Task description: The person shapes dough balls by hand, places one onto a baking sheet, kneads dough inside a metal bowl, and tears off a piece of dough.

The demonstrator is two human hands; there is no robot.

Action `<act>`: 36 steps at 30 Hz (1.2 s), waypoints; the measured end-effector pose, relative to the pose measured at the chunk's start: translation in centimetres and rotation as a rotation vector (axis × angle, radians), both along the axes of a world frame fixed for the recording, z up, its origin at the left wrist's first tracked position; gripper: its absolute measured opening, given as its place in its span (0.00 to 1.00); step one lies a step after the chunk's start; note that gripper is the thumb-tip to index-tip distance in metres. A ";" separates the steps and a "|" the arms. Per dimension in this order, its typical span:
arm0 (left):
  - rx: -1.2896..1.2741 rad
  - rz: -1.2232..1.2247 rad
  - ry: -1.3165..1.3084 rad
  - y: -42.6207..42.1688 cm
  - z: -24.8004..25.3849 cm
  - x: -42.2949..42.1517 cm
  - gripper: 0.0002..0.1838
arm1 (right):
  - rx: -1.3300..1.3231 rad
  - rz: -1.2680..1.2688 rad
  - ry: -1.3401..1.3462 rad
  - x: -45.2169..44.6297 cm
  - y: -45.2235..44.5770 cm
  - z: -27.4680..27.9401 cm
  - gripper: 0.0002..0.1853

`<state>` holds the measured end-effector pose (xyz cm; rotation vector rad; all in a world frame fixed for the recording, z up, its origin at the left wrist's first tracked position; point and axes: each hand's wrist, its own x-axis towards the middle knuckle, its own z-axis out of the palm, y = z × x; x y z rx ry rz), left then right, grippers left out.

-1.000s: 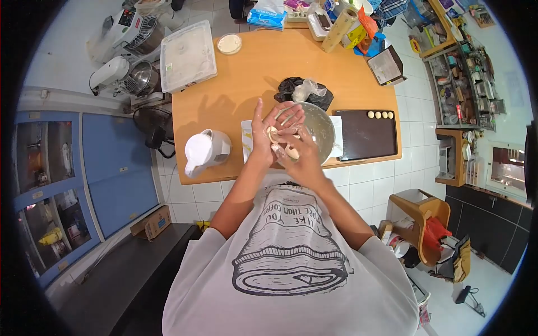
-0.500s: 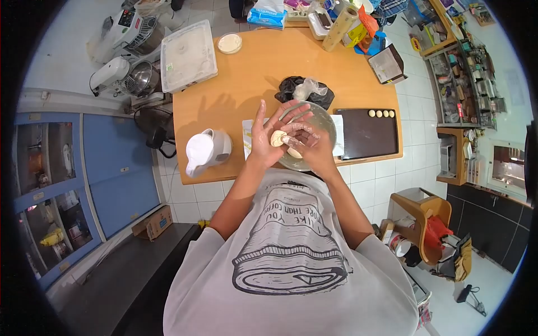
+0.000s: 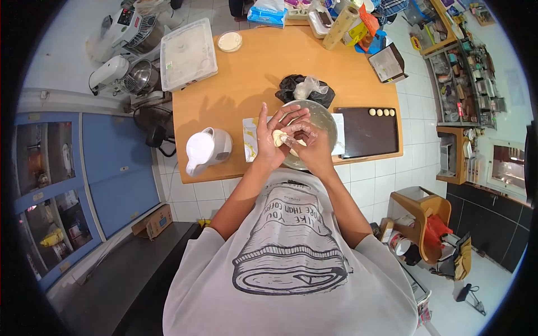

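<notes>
Head view: a roundish, pale dough lump (image 3: 278, 137) sits on the wide-spread left hand (image 3: 267, 143); the right hand (image 3: 316, 147) pinches it.

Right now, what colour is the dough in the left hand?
Pale cream: the dough in the left hand shows best in the head view.
</notes>
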<state>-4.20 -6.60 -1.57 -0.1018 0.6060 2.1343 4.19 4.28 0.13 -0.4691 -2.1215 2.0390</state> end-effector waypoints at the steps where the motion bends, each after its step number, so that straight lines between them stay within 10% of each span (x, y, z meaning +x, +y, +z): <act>1: -0.055 0.018 -0.031 0.1 0.0 0.1 0.43 | 0.110 -0.014 -0.005 0.0 -0.1 0.2 0.12; 12: -0.079 0.188 -0.137 1.3 -1.7 -0.6 0.38 | 0.767 0.091 0.159 1.4 -3.1 2.8 0.25; 24: 0.094 -0.390 -0.144 -0.4 -0.7 -1.6 0.42 | 0.420 0.163 0.029 1.2 1.5 3.5 0.22; 36: -0.159 0.019 -0.072 0.0 -0.1 0.1 0.45 | 0.517 0.088 0.120 1.2 0.6 2.7 0.20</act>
